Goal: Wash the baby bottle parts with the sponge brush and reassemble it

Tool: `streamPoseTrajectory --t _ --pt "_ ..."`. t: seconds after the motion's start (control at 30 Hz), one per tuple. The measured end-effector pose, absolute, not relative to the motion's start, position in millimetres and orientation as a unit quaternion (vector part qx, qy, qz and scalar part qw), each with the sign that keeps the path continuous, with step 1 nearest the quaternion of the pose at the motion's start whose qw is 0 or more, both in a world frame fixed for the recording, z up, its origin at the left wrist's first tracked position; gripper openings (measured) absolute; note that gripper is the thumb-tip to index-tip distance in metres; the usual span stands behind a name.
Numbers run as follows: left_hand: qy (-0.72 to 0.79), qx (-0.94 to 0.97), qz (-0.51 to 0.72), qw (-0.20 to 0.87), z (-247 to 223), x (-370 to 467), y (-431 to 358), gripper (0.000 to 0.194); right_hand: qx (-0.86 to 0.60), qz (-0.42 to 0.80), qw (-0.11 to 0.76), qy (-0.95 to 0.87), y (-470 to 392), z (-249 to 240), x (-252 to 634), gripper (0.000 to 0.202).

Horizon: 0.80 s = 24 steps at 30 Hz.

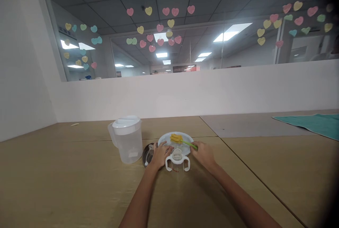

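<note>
My right hand (203, 153) is closed on the green handle of a brush (188, 144). Its yellow sponge head (176, 138) is over a white plate or shallow bowl (164, 136). Just in front of the dish stands a clear baby bottle (177, 155) without a lid, with two white side handles. My left hand (161, 154) is beside the bottle, its fingers apart and reaching towards the bottle and the dish rim; whether they press on the bottle is hard to see. Left of that hand, a dark round dish (144, 155) holds a clear and white straw-like part (148, 155).
A translucent pitcher (129, 146) with a white lid stands to the left. A teal cloth (317, 123) lies at the far right. Behind the wooden table (79, 178) is a white wall (185, 92) below a window with heart-shaped notes.
</note>
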<state>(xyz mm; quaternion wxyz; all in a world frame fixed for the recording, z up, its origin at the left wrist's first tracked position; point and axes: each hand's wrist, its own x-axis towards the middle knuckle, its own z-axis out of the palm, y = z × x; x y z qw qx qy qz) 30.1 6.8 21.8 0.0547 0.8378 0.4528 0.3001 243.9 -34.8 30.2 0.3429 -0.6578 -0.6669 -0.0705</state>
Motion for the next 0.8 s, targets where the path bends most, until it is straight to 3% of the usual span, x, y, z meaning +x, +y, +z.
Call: streamPoseTrajectory --t 0.17,0.33,0.53,0.8 --pt "0.46 0.816 0.345 0.055 20 33 10 0.03 -0.668 -0.053 0.34 -0.66 -37 32 244 0.027" --pt "0.454 0.739 0.496 0.031 27 36 12 0.023 -0.662 -0.043 0.374 -0.648 -36 33 246 0.028" --pt "0.452 0.642 0.615 0.079 33 35 11 0.019 -0.609 -0.007 0.386 -0.693 -36 31 241 0.028" --pt "0.423 0.563 0.7 0.118 30 38 17 0.042 -0.572 0.059 0.422 -0.701 -33 27 245 0.03"
